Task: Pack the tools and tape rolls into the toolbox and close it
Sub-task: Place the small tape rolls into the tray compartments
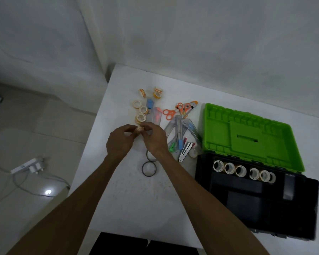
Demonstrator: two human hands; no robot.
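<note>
A: Why are both hands on one roll?

B: The left hand (120, 139) and right hand (153, 138) meet over the bench (129, 196), fingertips pinched together on a small tape roll (140, 129). I judge the person is turning it or pressing down a loose end before it goes in. Each grip is clamped on that roll, and it is held up just in front of the pile.

A: And the toolbox?

B: The toolbox (256, 197) sits at the right of the bench, its green lid (247, 137) thrown back so the tray is open. Six rolls (244, 171) stand on edge in a row along the back slot; standing, they likely take less room and cannot roll.

A: What is left out?

B: More rolls (141, 109) lie loose beyond the hands. Orange scissors (170, 113), clear-handled cutters (180, 129) and a metal tool (185, 151) lie in a heap between the hands and the lid, near the box. Two dark rings (149, 168) lie under the right wrist.

A: Any brand or writing?

B: The rolls carry orange print on their cores, too small to read. Nothing legible shows on the lid or box.
</note>
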